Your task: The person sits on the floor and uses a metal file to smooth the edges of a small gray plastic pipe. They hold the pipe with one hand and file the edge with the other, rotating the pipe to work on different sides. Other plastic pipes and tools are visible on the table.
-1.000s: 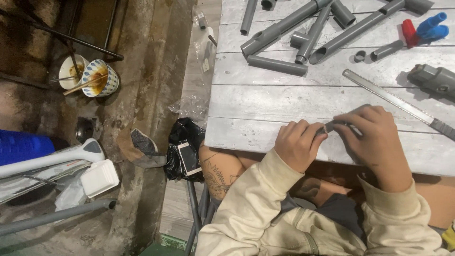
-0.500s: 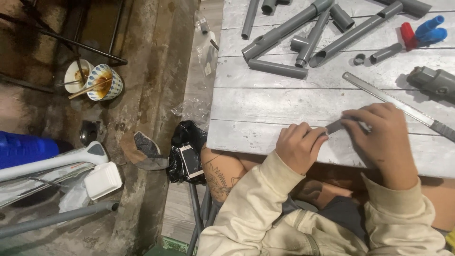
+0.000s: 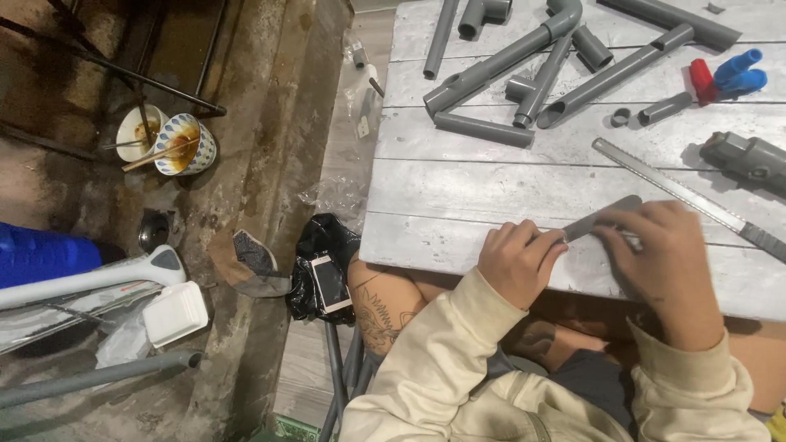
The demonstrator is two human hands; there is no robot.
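A short grey pipe piece (image 3: 602,217) lies near the front edge of the white plank table (image 3: 458,188). My left hand (image 3: 517,260) pinches its near end with curled fingers. My right hand (image 3: 665,262) grips the pipe's middle from above and covers part of it. A long metal ruler (image 3: 671,190) lies diagonally just beyond my right hand. Cream sleeves cover both forearms.
Several grey pipes and fittings (image 3: 508,74) lie at the table's far side, with red and blue caps (image 3: 729,75) and a dark grey tool (image 3: 749,160) at right. A phone on a black bag (image 3: 327,278), two bowls (image 3: 168,139), a blue container (image 3: 41,254) and pipes sit on the floor at left.
The view has shifted slightly. Both hands keep hold of the pipe piece at the table's front edge, with the right hand a little further along it.
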